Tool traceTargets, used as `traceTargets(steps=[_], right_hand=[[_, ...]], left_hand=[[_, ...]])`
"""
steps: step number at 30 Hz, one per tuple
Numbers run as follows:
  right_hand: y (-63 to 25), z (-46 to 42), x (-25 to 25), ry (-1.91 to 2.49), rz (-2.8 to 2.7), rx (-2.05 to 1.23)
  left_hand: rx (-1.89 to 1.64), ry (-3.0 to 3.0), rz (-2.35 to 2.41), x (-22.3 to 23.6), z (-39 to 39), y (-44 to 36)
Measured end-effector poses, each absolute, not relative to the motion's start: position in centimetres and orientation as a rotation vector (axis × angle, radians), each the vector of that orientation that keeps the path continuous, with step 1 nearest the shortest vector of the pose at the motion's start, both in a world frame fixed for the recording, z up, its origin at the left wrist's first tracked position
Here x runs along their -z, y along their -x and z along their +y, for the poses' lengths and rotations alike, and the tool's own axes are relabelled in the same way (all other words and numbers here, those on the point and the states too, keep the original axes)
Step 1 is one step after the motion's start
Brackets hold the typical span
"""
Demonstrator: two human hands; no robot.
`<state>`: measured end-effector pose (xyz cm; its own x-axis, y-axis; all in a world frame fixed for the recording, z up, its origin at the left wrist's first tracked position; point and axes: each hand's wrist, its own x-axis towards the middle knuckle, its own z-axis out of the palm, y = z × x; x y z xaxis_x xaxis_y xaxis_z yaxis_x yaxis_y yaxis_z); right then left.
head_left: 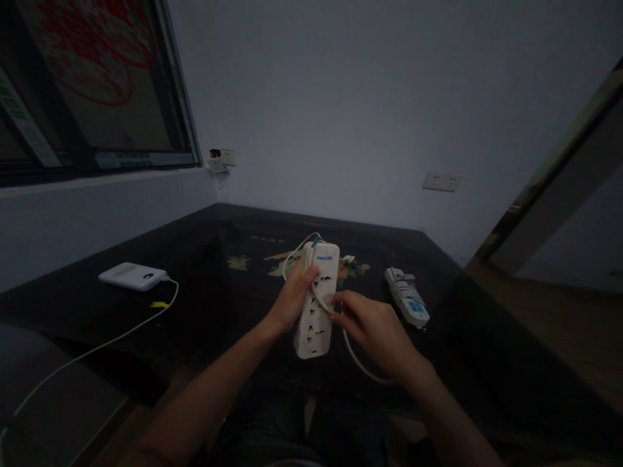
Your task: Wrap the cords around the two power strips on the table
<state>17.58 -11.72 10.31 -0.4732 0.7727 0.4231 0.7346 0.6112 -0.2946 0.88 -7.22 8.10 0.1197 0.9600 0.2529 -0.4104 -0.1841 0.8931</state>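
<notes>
left hand (291,297) grips power strip (316,322) by left edge, thumb on top; right hand (374,322) pinches cord (321,304) across strip's face. strip between hands, long axis running forward, slightly rightward, lettered end farthest, sockets (312,312) facing up.

A black table (477,363) is seen set against a pale wall (331,117); its top is decorated with flowers (238,262). At left, a white box-shaped device (126,275) is laid flat, with a thin white cable (117,336) connected and run off the near left edge. A yellow scrap (159,304) is noted just beside the cable. At right, a smaller power strip (416,310) is wrapped in its cord. Wall sockets (442,181) are mounted behind. A dark-framed window (180,97) is observed at upper left.
</notes>
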Motion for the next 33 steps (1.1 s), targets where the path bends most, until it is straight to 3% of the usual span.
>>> traceTargets(steps=[4, 10, 17, 22, 33], right_hand=[[-16.0, -11.8, -9.0, 1.253, -2.312, 0.107], [-16.7, -11.4, -8.0, 1.148, -2.320, 0.464], [-17.5, -11.3, -8.3, 1.110, -2.196, 0.315], [-17.7, -11.1, -8.1, 1.081, -2.178, 0.268], [-16.8, -11.1, -6.9, 1.005, -2.244, 0.524]], left_hand=[[-1.363, -1.104, 0.682, -7.9, -6.7, -1.2], [-0.996, -0.990, 0.668, -6.1, -6.4, -0.1], [-0.780, -1.001, 0.483, -5.9, -7.8, 1.7], [-0.898, -0.987, 0.585, -5.2, -8.2, 1.8], [-1.053, -0.982, 0.669, -4.1, -9.0, 0.7]])
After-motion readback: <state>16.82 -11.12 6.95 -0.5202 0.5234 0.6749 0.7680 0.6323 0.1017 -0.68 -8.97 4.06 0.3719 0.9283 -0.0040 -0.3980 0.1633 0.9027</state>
